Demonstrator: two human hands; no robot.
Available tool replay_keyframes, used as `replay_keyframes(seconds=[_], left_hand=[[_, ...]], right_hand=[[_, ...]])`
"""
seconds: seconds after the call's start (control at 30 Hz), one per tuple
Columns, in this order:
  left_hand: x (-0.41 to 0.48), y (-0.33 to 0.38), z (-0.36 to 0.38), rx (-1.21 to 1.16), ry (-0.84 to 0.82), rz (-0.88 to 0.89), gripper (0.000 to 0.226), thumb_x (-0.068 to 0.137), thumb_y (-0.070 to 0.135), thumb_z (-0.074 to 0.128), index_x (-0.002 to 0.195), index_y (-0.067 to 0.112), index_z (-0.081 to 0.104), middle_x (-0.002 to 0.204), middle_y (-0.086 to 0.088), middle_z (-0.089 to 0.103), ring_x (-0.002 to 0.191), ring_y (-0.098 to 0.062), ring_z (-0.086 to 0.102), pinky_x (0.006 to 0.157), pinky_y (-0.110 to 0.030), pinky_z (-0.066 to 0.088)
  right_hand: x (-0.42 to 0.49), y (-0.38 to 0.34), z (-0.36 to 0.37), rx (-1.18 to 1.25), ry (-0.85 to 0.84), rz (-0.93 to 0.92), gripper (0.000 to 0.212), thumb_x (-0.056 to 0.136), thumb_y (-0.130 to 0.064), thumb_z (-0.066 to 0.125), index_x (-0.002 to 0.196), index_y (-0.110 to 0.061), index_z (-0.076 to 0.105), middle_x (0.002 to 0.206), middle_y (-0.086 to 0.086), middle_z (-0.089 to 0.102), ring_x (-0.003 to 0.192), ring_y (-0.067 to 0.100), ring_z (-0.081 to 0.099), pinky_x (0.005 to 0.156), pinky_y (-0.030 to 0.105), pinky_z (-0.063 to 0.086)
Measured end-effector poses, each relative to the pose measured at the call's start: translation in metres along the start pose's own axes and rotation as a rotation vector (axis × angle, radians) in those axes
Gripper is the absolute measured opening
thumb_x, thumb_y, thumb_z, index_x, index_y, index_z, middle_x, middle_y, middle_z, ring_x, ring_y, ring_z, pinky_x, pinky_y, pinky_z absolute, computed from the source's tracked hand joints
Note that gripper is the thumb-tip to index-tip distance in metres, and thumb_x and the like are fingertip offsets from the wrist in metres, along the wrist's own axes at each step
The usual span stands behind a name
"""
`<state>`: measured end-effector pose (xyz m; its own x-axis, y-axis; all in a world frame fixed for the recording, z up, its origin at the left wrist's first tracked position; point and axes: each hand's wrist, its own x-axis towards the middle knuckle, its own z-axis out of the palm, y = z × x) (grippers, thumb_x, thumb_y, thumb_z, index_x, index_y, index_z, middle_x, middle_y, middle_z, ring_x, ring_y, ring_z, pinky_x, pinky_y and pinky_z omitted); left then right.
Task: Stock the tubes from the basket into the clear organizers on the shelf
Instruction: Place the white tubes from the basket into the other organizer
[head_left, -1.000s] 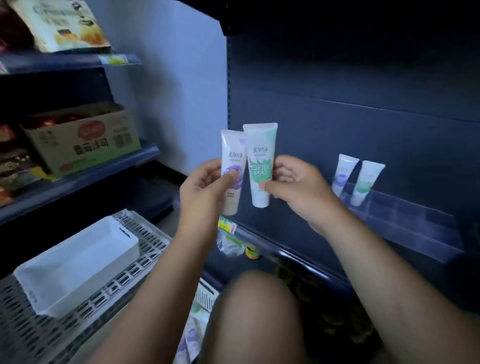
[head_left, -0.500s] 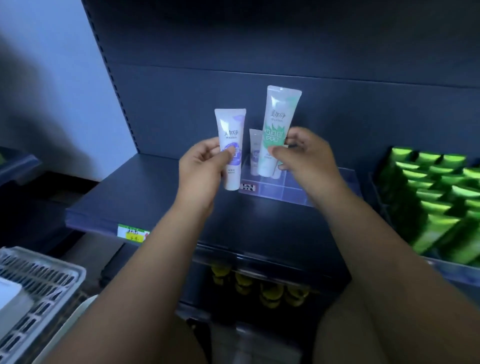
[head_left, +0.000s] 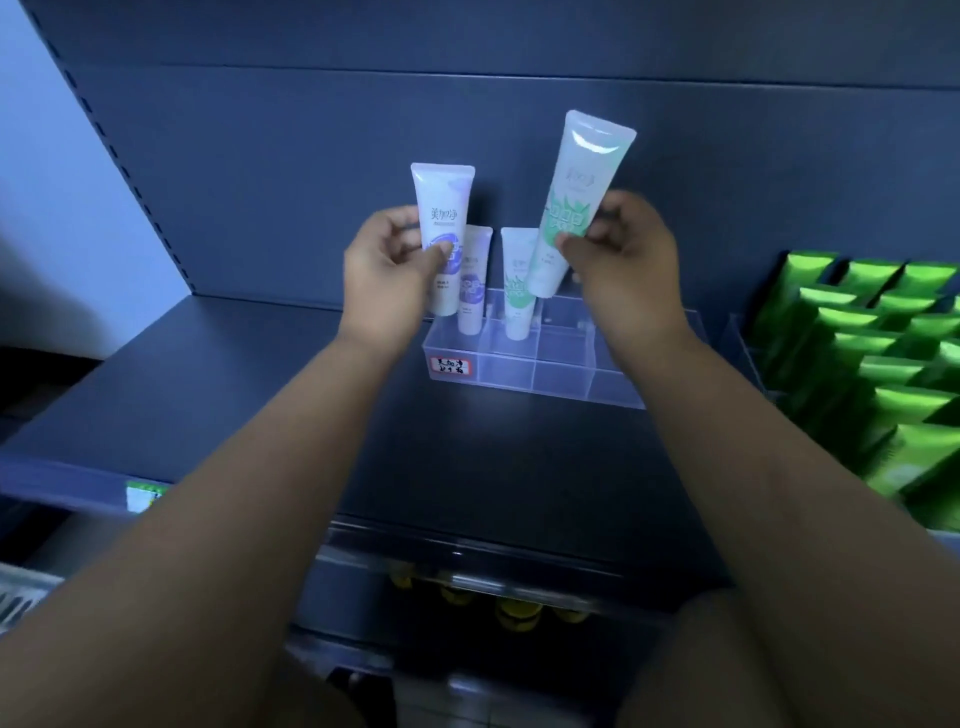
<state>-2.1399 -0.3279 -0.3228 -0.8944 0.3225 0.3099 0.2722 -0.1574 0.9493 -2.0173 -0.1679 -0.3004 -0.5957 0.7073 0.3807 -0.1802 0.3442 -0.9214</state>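
My left hand (head_left: 387, 270) pinches a white tube with a purple print (head_left: 441, 228), held upright just left of the clear organizer (head_left: 561, 371) on the dark shelf. My right hand (head_left: 623, 254) pinches a taller white tube with a green print (head_left: 574, 202), tilted above the organizer's back row. Two tubes stand in that back row: a purple-print one (head_left: 474, 291) and a green-print one (head_left: 518, 291). The organizer's front compartments hold nothing. The basket is mostly out of sight.
Rows of green tubes (head_left: 872, 374) fill a second organizer at the right of the shelf (head_left: 260, 405). A price tag (head_left: 143, 496) sits on the shelf's front edge. Yellow items (head_left: 514, 613) lie on the shelf below. A grey grid surface (head_left: 21, 597) shows at lower left.
My view has closed in on the shelf. Both hands have carried their tubes forward and apart, up to the clear organizer; the green-print tube now tilts above its back row.
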Motion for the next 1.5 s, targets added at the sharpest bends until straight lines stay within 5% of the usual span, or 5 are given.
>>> replay_keyframes(seconds=[0.1,0.5,0.83,1.17,1.5], left_hand=[[0.011,-0.008,0.001,0.038,0.016,-0.01,0.029,0.089,0.004,0.073,0.117,0.008,0.064,0.11,-0.007,0.075,0.096,-0.019,0.075,0.082,-0.034,0.06],[0.015,-0.023,0.003,0.041,-0.048,-0.034,0.034,0.089,0.002,0.07,0.121,0.014,0.064,0.113,-0.008,0.075,0.104,-0.029,0.073,0.088,-0.053,0.06],[0.01,-0.042,-0.007,0.087,-0.144,-0.111,0.035,0.088,-0.011,0.068,0.12,0.002,0.063,0.103,-0.007,0.078,0.095,-0.02,0.075,0.081,-0.032,0.06],[0.006,-0.053,-0.013,0.113,-0.18,-0.128,0.028,0.093,-0.008,0.065,0.115,0.009,0.062,0.101,-0.003,0.077,0.092,-0.013,0.075,0.075,-0.021,0.058],[0.009,-0.058,-0.012,0.03,-0.155,-0.199,0.029,0.093,-0.008,0.063,0.12,0.004,0.062,0.106,-0.006,0.077,0.091,-0.016,0.075,0.067,-0.02,0.055]], right_hand=[[-0.006,0.009,-0.001,-0.009,-0.034,0.016,0.025,0.086,-0.002,0.07,0.108,-0.015,0.067,0.084,-0.009,0.071,0.088,0.015,0.073,0.084,0.041,0.062],[-0.013,0.022,0.003,-0.044,-0.058,0.032,0.026,0.089,-0.003,0.069,0.112,-0.016,0.067,0.091,-0.008,0.074,0.086,0.006,0.073,0.075,0.019,0.057],[-0.01,0.034,0.004,-0.064,-0.089,0.067,0.028,0.089,-0.002,0.069,0.114,-0.013,0.067,0.098,-0.004,0.076,0.089,0.006,0.073,0.082,0.031,0.062],[-0.011,0.046,0.011,-0.103,-0.13,0.094,0.024,0.086,-0.008,0.072,0.108,-0.018,0.067,0.092,-0.004,0.076,0.085,0.013,0.074,0.082,0.045,0.061],[-0.012,0.056,0.026,-0.177,-0.155,0.067,0.023,0.086,-0.002,0.07,0.103,-0.017,0.069,0.095,-0.013,0.074,0.082,0.0,0.071,0.072,0.017,0.056]])
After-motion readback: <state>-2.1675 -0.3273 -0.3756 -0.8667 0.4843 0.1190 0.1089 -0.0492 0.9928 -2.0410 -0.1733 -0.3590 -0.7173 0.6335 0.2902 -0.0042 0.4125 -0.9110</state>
